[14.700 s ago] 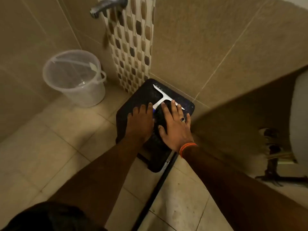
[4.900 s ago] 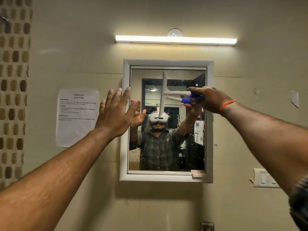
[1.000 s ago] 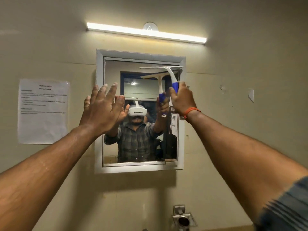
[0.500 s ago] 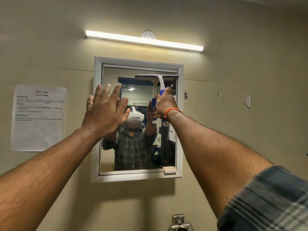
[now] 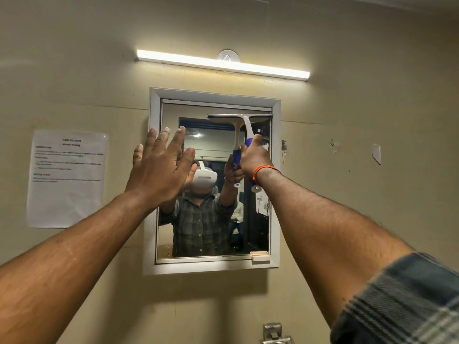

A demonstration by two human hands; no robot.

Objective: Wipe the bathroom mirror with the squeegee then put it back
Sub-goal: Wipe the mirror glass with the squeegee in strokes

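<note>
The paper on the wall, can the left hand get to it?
Probably yes. The left hand is open and holds nothing, and the paper hangs on bare wall just to its left with nothing between.

Up on the wall sits the mirror, a rectangular pane in a pale grey-white frame, taller than wide, with a small tab at its lower right corner. Against the glass goes the squeegee: white T-shaped head, blade held level and pressed flat near the top of the pane, over on the right half, its right end reaching the frame's inner edge. The neck curves down into a blue handle with a white end cap poking out below.
</note>
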